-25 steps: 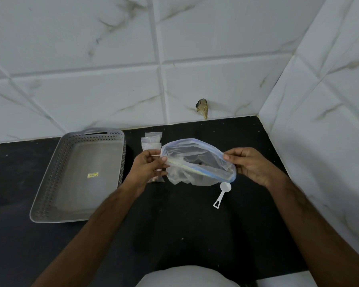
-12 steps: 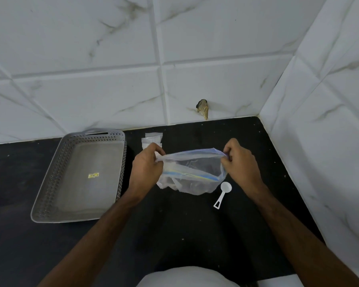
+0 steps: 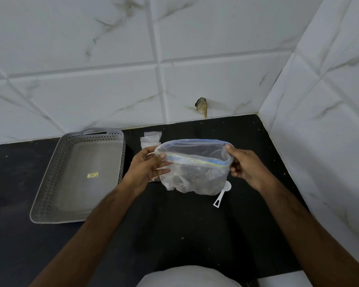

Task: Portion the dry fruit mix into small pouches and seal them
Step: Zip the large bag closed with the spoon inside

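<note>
Item 1: bag [image 3: 195, 172], clear plastic w/ blue-yellow zip strip, mouth spread wide, held just above black surface [image 3: 174, 228] at centre. Dark contents seen dimly through lower part; kind cannot be told.
Item 2: left hand [image 3: 146, 168]. Bag's left rim is pinched, thumb on near side, other fingers behind and under the plastic.
Item 3: right hand [image 3: 244, 165]. Right rim is gripped, fingers curled round the edge.
Item 4: scoop [image 3: 222, 194], white, lying on surface, bowl partly hidden under bag's lower right corner.
Item 5: pouches [image 3: 150, 139], small, clear, stacked behind left hand, near wall [image 3: 112, 79].
Item 6: tray [image 3: 116, 162], grey, perforated sides, left of hands, apart from bag; small yellow sticker [image 3: 92, 175] on its floor.
</note>
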Motion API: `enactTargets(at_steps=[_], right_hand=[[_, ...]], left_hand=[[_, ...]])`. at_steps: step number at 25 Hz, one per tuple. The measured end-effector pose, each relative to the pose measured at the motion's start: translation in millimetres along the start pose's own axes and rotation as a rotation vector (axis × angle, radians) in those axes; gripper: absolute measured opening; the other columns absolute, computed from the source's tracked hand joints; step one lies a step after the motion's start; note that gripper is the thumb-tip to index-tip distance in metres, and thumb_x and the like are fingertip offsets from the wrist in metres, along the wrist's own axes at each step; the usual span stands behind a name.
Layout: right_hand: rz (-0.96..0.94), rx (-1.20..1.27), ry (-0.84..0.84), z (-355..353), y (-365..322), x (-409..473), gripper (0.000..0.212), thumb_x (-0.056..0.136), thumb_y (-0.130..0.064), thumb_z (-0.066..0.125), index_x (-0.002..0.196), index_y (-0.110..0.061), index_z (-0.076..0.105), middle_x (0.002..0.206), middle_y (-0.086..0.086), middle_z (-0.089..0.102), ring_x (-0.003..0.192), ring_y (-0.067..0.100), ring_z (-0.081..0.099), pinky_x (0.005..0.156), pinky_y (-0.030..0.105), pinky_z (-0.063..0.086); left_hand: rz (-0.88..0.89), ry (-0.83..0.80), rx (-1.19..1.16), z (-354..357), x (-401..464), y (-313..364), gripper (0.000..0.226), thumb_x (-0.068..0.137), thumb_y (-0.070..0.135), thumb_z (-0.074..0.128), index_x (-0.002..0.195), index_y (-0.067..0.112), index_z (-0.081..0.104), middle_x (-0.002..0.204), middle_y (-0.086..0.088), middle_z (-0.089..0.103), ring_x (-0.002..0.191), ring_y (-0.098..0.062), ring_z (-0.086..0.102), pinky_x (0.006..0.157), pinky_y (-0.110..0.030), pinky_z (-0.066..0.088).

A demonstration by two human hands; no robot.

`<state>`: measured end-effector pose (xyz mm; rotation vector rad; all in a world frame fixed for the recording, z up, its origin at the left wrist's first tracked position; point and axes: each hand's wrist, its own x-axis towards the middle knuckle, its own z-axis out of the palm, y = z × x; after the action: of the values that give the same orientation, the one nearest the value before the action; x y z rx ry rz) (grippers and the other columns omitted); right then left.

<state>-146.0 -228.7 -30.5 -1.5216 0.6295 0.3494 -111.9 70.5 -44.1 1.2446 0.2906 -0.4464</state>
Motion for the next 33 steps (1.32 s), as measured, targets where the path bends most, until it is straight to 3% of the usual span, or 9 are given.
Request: enactTargets(at_steps=[4, 6, 11, 14, 20, 23, 27, 30, 33], right_hand=[[-0.008, 0.304, -0.246, -5.1, 2.9, -2.6, 0.032, 0.087, -0.025, 0.072, 0.112, -0.006, 0.068, 0.098, 0.013, 0.073, 0.083, 0.019, 0.069, 0.075, 0.03, 0.062], [-0.053, 0.284, -0.252, -4.0, 3.8, -3.6, 0.037, 0.084, -0.017, 0.074, 0.117, 0.0, 0.065, 0.108, 0.018, 0.073, 0.091, 0.024, 0.072, 0.077, 0.031, 0.062], [-0.249, -0.32, 0.212, 11.7, 3.4, -6.0, 0.015, 0.088, -0.005, 0.072, 0.099, -0.006, 0.063, 0.085, 0.015, 0.072, 0.059, 0.017, 0.069, 0.05, 0.022, 0.056], [-0.34, -0.485, 0.306, 19.3, 5.2, -4.5, 0.012, 0.089, -0.006, 0.071, 0.094, -0.01, 0.06, 0.083, 0.006, 0.069, 0.06, 0.019, 0.072, 0.048, 0.019, 0.055], [-0.155, 0.247, -0.023, 10.1, 4.6, -8.5, 0.022, 0.09, -0.013, 0.073, 0.106, -0.005, 0.061, 0.104, 0.017, 0.075, 0.092, 0.027, 0.076, 0.078, 0.035, 0.063], [-0.194, 0.33, -0.013, 9.5, 5.7, -12.8, 0.024, 0.087, -0.007, 0.074, 0.107, -0.003, 0.062, 0.1, 0.019, 0.075, 0.084, 0.024, 0.075, 0.075, 0.033, 0.063], [-0.275, 0.164, 0.269, 17.4, 5.2, -11.2, 0.021, 0.088, 0.002, 0.072, 0.104, 0.001, 0.058, 0.085, 0.019, 0.071, 0.062, 0.02, 0.072, 0.058, 0.029, 0.061], [-0.351, -0.097, 0.362, 22.6, 8.9, -10.8, 0.015, 0.089, 0.006, 0.062, 0.097, -0.005, 0.054, 0.083, 0.017, 0.068, 0.056, 0.023, 0.072, 0.05, 0.031, 0.06], [-0.325, -0.251, 0.311, 24.1, 8.8, -10.5, 0.02, 0.091, 0.003, 0.061, 0.099, -0.013, 0.051, 0.088, 0.011, 0.066, 0.056, 0.023, 0.072, 0.046, 0.028, 0.057]], left_hand=[[0.072, 0.08, -0.054, 2.4, 4.3, -4.9, 0.022, 0.092, -0.002, 0.066, 0.11, 0.007, 0.059, 0.104, -0.02, 0.072, 0.08, -0.029, 0.074, 0.063, -0.036, 0.064], [0.12, 0.138, 0.024, 4.5, 5.6, -6.5, 0.022, 0.092, -0.005, 0.066, 0.107, 0.007, 0.057, 0.098, -0.019, 0.071, 0.07, -0.025, 0.073, 0.053, -0.031, 0.06], [0.198, 0.235, 0.244, 17.7, 5.9, -10.1, 0.021, 0.091, -0.008, 0.063, 0.1, 0.008, 0.053, 0.075, -0.015, 0.067, 0.048, -0.022, 0.065, 0.044, -0.032, 0.054], [0.27, 0.299, 0.363, 21.5, 5.5, -12.4, 0.018, 0.087, -0.005, 0.06, 0.099, 0.008, 0.054, 0.064, -0.01, 0.064, 0.044, -0.028, 0.06, 0.047, -0.036, 0.054], [0.222, 0.288, 0.338, 13.6, 4.8, -8.4, 0.013, 0.096, -0.004, 0.052, 0.107, 0.003, 0.055, 0.063, -0.017, 0.066, 0.04, -0.025, 0.059, 0.043, -0.033, 0.054], [0.178, 0.243, 0.412, 11.1, 4.5, -9.8, 0.014, 0.098, 0.0, 0.052, 0.11, 0.003, 0.058, 0.062, -0.014, 0.069, 0.046, -0.026, 0.065, 0.053, -0.04, 0.061], [0.26, 0.143, 0.561, 16.2, -3.3, -14.6, 0.008, 0.101, 0.01, 0.055, 0.106, 0.011, 0.06, 0.083, -0.01, 0.077, 0.065, -0.029, 0.075, 0.061, -0.047, 0.063], [0.157, 0.095, 0.247, 23.3, -4.6, -13.4, 0.017, 0.103, 0.011, 0.054, 0.119, 0.005, 0.058, 0.104, -0.015, 0.076, 0.085, -0.035, 0.076, 0.068, -0.045, 0.061], [0.09, 0.038, -0.095, 22.1, -0.2, -10.2, 0.023, 0.104, 0.014, 0.054, 0.125, 0.006, 0.058, 0.113, -0.017, 0.074, 0.098, -0.036, 0.074, 0.07, -0.039, 0.062]])
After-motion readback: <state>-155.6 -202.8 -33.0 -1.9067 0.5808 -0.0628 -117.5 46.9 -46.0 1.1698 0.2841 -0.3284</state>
